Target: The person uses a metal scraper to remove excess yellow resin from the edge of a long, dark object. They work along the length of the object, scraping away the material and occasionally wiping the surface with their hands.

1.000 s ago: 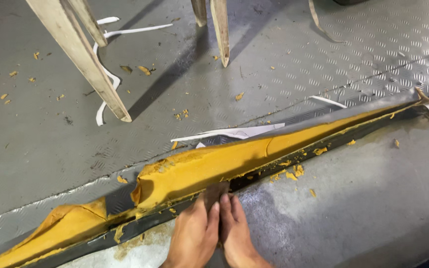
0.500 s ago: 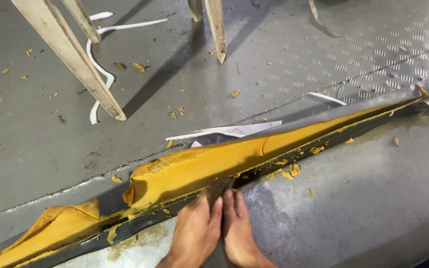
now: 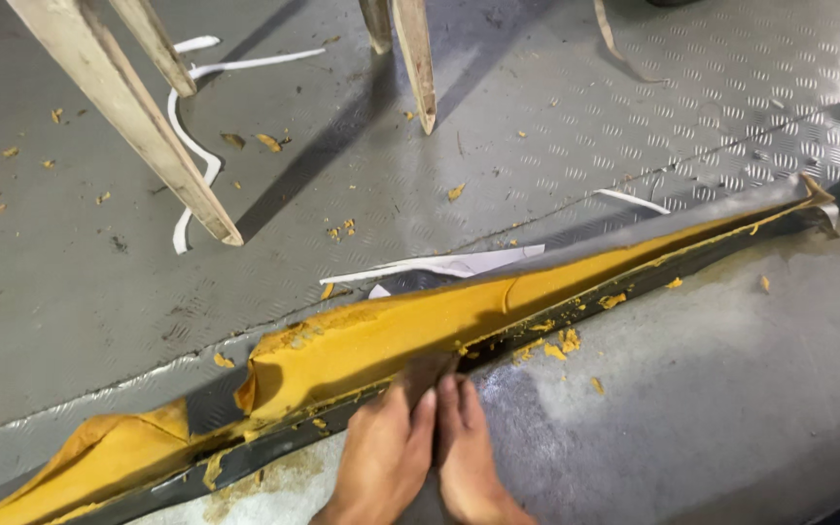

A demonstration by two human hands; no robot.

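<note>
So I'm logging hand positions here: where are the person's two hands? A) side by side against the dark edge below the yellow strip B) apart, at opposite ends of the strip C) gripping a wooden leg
A: the left hand and right hand lie pressed together at the yellow strip's dark lower edge.

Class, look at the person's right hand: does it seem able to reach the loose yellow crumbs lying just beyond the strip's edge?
Probably yes. The right hand rests at the edge of the yellow-backed strip, and the yellow crumbs lie close by on the bare grey floor, with nothing standing between them.
</note>
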